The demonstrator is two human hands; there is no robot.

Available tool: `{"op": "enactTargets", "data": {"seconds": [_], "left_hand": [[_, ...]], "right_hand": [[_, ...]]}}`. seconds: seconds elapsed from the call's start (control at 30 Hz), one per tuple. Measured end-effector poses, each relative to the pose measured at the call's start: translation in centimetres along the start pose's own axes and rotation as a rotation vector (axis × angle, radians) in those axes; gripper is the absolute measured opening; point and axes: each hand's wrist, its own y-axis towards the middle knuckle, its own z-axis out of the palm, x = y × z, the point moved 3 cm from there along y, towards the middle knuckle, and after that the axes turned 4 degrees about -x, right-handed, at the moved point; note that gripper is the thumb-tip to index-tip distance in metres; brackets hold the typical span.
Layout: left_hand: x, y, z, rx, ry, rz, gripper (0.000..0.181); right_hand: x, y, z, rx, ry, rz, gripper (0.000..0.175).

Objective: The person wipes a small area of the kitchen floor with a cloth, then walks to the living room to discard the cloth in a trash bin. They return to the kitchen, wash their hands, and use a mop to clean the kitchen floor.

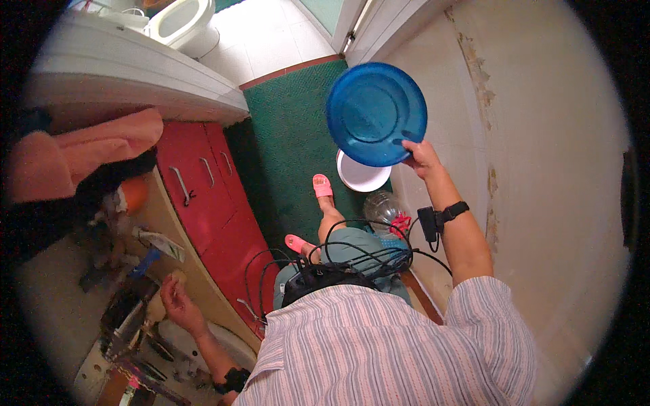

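Note:
My right hand (424,160) grips the rim of a round blue plastic basin or lid (373,114), held out over the floor. Partly under it in view stands a white bucket (363,172), its light inside showing. On the other side, my left hand (183,307) is over the counter (203,274) by the sink (228,340). Its fingers are curled, and I cannot make out whether anything is in them. A blue object (145,262) and a crumpled clear packet (161,243) lie just beyond the fingertips.
Red cabinet doors (218,188) line the left; a pink towel (91,152) lies above them. A clear plastic bottle (383,208) with red ties stands by the right wall (548,177). Cables (365,254) loop at my waist. Green matting (284,127) leads to a doorway with a toilet (180,23).

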Motion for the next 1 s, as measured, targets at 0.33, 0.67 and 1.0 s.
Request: {"op": "enactTargets", "data": {"seconds": [0.33, 0.67, 1.0], "left_hand": [[-1.7, 4.1, 3.1, 0.117, -0.008, 0.097, 0.013], [-2.5, 3.6, 3.9, 0.169, 0.062, 0.046, 0.011], [-0.6, 0.5, 3.0, 0.139, 0.073, -0.098, 0.011]], "right_hand": [[-12.7, 1.3, -12.7, -0.354, -0.055, 0.341, 0.028], [-17.2, 3.7, -9.4, -0.637, -0.460, 0.584, 0.031], [-15.6, 7.3, -7.5, -0.730, -0.816, 0.632, 0.021]]}}
